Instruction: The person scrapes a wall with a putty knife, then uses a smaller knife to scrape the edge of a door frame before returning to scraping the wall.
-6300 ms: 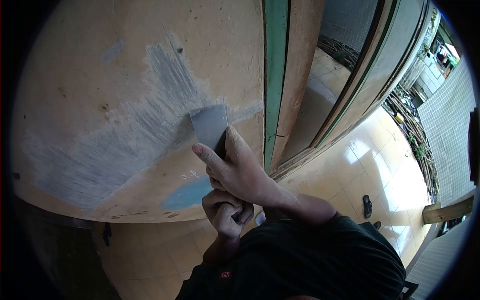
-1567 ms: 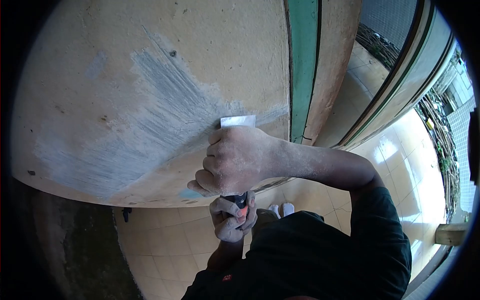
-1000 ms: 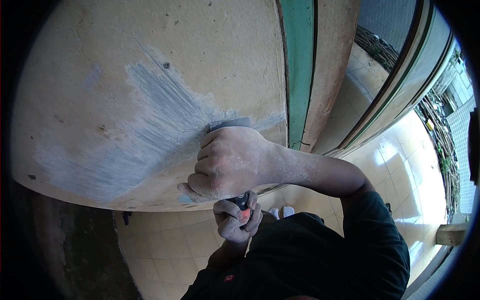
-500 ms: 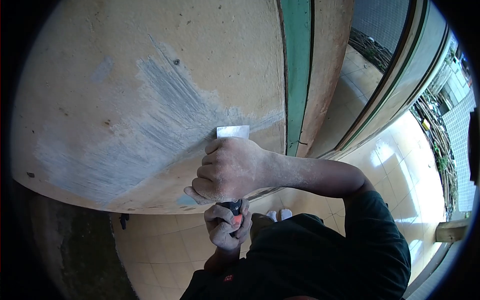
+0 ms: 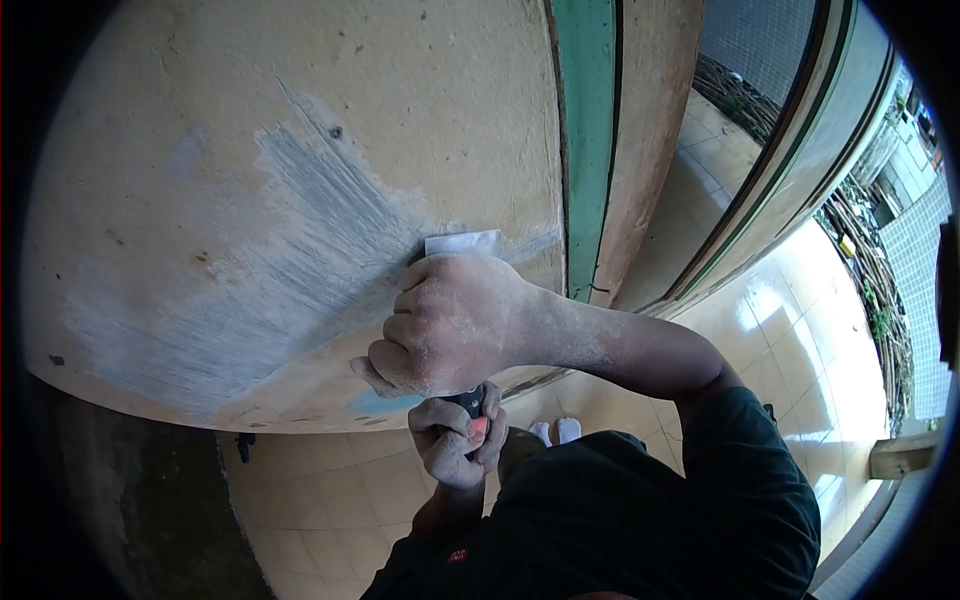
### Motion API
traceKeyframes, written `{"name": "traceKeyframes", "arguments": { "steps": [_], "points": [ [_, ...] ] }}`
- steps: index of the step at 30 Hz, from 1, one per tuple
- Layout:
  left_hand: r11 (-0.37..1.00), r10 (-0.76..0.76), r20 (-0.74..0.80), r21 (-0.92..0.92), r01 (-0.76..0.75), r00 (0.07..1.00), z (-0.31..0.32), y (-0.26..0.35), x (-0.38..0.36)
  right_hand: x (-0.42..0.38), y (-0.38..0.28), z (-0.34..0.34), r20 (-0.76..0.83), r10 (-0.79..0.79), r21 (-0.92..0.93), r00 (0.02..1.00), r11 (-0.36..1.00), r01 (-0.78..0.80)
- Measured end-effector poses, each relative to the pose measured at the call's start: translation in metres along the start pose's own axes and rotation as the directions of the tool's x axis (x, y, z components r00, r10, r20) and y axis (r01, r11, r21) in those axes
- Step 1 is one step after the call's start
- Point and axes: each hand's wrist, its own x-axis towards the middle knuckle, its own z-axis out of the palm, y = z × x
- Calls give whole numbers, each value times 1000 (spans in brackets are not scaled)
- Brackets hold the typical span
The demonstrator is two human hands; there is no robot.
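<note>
My right hand (image 5: 450, 322), dusty with pale powder, is closed round the front part of a scraping tool, its back towards the camera. The tool's flat metal blade (image 5: 462, 243) sticks out beyond the knuckles, against or very near the grey scraped patch (image 5: 320, 225) on the beige wall panel (image 5: 470, 110). Below, my left hand (image 5: 455, 448) is wrapped around the tool's black and orange handle (image 5: 479, 428). The right hand hides the middle of the tool.
A green frame strip (image 5: 587, 130) and a brown wooden post (image 5: 648, 130) stand right of the panel, beside a window or door frame. Tiled floor (image 5: 330, 490) lies below, with two feet in light coverings (image 5: 567, 430). A brushwood pile (image 5: 866, 260) is at the far right.
Both hands remain on the tool. The right hand and blade have moved slightly up and left in view, while the wall has also shifted slightly left.
</note>
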Motion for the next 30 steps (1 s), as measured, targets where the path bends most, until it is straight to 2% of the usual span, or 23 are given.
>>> {"name": "traceKeyframes", "arguments": {
  "steps": [2,3,5,6,8,9,11,12,13,14,15,17,18,22,24,25,28,30],
  "points": [
    [1000,27,-12,-10,-27,1000,-2,-4,-5,-1,-5,3,-99,31,-13,995,999,-32],
    [999,30,-16,-12,-30,999,0,-4,-10,-4,-9,5,-96,29,-10,995,999,-30],
    [993,44,24,107,-46,999,6,-2,-16,-7,-15,8,-163,23,63,986,998,-13],
    [992,71,28,103,-74,997,11,-3,-11,-5,-11,7,-172,19,55,985,998,-10],
    [994,69,32,86,-72,997,6,-5,0,-3,-2,5,-65,8,5,998,1000,-8],
    [996,61,29,61,-63,998,1,-7,2,-2,-2,6,-71,16,11,997,1000,-15],
    [996,66,-7,63,-66,998,-5,-11,-4,-2,-5,7,-160,33,-30,987,999,-38],
    [992,73,27,98,-75,997,-6,-11,-7,-4,-10,9,-157,36,-29,987,999,-41],
    [987,83,64,136,-91,994,-6,-11,-11,-6,-18,11,-185,24,5,982,1000,-24],
    [985,76,15,155,-78,997,-2,-10,-20,-6,-20,12,-218,10,33,976,999,-3],
    [984,76,29,161,-80,997,-2,-9,-15,-4,-15,12,-228,6,21,974,1000,-1],
    [989,60,-14,134,-58,998,-4,-7,-13,-3,-8,14,-184,-6,41,983,999,14],
    [988,67,2,137,-67,998,-4,-5,-5,2,-4,8,-175,-10,-8,985,1000,9],
    [993,71,6,93,-72,997,-6,-7,-2,0,-9,8,-177,28,-10,984,999,-31],
    [996,53,6,78,-53,999,-5,-6,-17,-4,-17,15,-240,61,90,969,995,-40],
    [997,22,12,74,-23,1000,-7,-6,-20,-5,-13,16,-242,46,78,969,997,-28],
    [1000,8,3,-22,-8,1000,-5,-3,-8,1,-5,9,-94,38,7,995,999,-38],
    [999,-7,64,-34,9,998,-12,2,3,3,-2,13,-137,47,-8,989,999,-49]
  ]
}}
